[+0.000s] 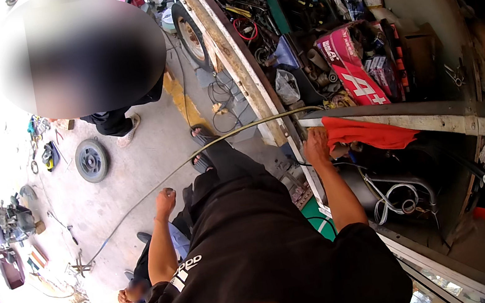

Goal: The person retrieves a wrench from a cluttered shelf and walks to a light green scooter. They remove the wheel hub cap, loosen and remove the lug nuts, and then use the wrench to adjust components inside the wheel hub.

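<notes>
Head view: a bright orange-red fabric cloth (365, 131) is lying at three o'clock from the nearer right hand (317, 145), long axis dipping toward four; I cannot tell whether that hand is gripping. The left hand (166, 204) is hanging loosely fisted, apparently bare. A scuffed whitish beam (471, 126) is running along the cloth; grey concrete floor (69, 205) is spreading toward nine.

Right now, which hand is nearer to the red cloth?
Right. The right hand is close beside the left end of the red cloth; contact is unclear. The left hand is well away, farther left.
</notes>
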A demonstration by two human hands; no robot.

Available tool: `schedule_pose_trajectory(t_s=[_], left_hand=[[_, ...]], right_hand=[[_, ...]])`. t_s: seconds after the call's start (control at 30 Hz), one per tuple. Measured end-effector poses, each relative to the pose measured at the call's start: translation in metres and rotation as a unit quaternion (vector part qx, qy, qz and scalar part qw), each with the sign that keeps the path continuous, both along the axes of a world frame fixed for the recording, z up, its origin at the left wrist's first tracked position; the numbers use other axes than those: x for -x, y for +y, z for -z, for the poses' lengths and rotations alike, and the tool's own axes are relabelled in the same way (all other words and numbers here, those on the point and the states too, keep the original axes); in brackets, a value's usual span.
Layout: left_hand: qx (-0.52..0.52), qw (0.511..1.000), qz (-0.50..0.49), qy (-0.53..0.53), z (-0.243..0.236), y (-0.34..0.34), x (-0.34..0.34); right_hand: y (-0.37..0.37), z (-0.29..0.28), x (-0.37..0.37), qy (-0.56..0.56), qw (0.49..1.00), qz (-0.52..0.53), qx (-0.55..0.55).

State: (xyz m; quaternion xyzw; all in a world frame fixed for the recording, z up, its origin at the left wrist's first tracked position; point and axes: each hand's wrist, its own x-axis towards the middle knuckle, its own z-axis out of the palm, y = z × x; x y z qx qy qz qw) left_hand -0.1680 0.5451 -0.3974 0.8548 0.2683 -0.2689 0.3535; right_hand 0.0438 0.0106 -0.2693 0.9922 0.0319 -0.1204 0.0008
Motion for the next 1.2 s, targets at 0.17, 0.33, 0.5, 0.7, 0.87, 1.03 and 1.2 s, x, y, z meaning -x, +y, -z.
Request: schedule_pose_trajectory(t_s=[0.17,0.33,0.5,0.7,0.87,1.03,1.2], left_hand=[[0.006,0.997,-0.047,0.061,0.002,0.002,0.011],[-0.028,0.998,-0.019,0.056,-0.011,0.000,0.009],[0.044,0.990,-0.110,0.080,-0.050,-0.032,-0.059],[0.139,0.954,-0.262,0.055,-0.069,-0.066,-0.114],[0.140,0.945,-0.282,0.087,-0.075,-0.070,-0.117],[0.077,0.952,-0.293,0.047,-0.065,-0.059,-0.099],[0.036,0.931,-0.357,0.062,-0.090,-0.062,-0.099]], right_hand=[[0.082,0.011,-0.063,0.022,0.980,-0.004,-0.198],[0.179,0.047,-0.216,-0.050,0.964,-0.066,-0.253],[0.195,0.126,-0.396,-0.126,0.974,0.027,-0.189],[0.172,0.169,-0.485,0.029,0.978,0.197,-0.056],[0.163,0.157,-0.495,0.079,0.982,0.167,-0.040],[0.080,0.143,-0.517,-0.146,0.966,0.056,-0.208],[0.213,0.023,-0.444,-0.184,0.924,-0.219,-0.255]])
